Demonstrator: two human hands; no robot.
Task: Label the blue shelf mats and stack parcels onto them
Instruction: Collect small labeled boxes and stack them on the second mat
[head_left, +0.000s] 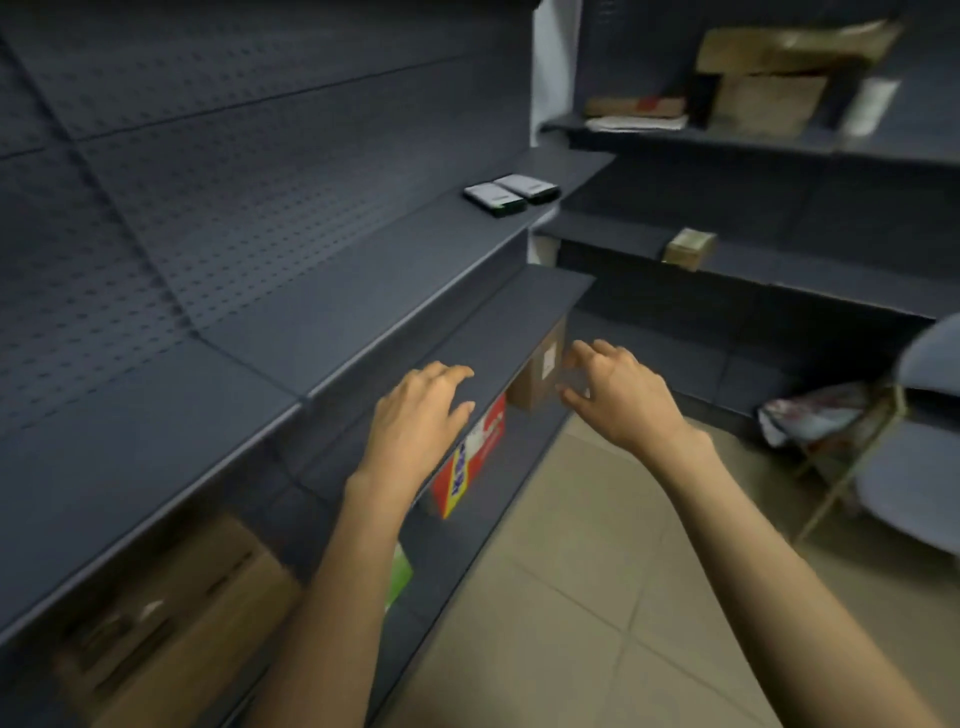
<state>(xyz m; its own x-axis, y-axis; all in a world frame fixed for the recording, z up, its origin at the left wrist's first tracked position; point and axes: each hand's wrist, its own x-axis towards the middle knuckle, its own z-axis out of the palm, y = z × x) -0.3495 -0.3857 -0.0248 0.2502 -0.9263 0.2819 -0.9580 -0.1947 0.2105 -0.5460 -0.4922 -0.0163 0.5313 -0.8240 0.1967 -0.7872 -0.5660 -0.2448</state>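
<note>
The red and yellow box (470, 460) on the lower shelf carries blue lettering on its yellow band, but motion blur leaves it unreadable. A brown cardboard parcel (535, 371) stands just beyond it at about 1 o'clock, with a white label (549, 360) on the side facing the aisle; its print is also too smeared to read. Both sit under the middle shelf board (519, 325), whose long axis runs from 7 o'clock near the camera up toward 1 o'clock, ending beside the corner of the shelving.

The left hand (423, 410) hovers palm down over the front edge of that middle shelf, fingers loosely spread and slightly curled, its grip empty; whether the fingertips touch the shelf cannot be told. The right hand (613, 395) is out over the tiled floor (545, 597) (just off the end of the shelf), fingers spread and bent toward the brown cardboard parcel, close to its labelled side but holding nothing. Both forearms reach in from 6 o'clock, bare.

On the upper shelf (363, 291), at 12 o'clock, two small dark devices (511, 192) with pale faces lie side by side, touching. More cardboard boxes (763, 78) rest on the shelving at 2 o'clock, and a small tan box (688, 248) sits on the shelf below them. A large cardboard box (171, 613) lies at 8 o'clock on the lowest level.
</note>
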